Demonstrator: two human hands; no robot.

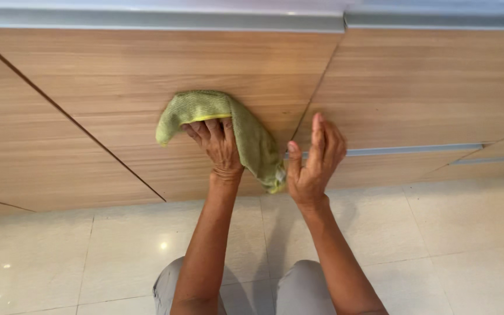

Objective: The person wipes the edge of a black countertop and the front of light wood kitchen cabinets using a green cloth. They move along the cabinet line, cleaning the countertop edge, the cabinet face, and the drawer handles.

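- A green cloth (205,111) was pressed flat against the wooden cabinet front (118,76) by the left hand (220,146), seemingly so that it bore evenly on the panel.
- The cloth was bunched above the fingers and draped down to their right.
- The right hand (316,160) was held open and empty, just right of the cloth's hanging end.

Bright, even light — sharp focus throughout. Soft shadows fall on the floor tiles (450,233) below the fingers (317,125) of the right hand; small glare spots shine lower left — straight lines bow near the edges.
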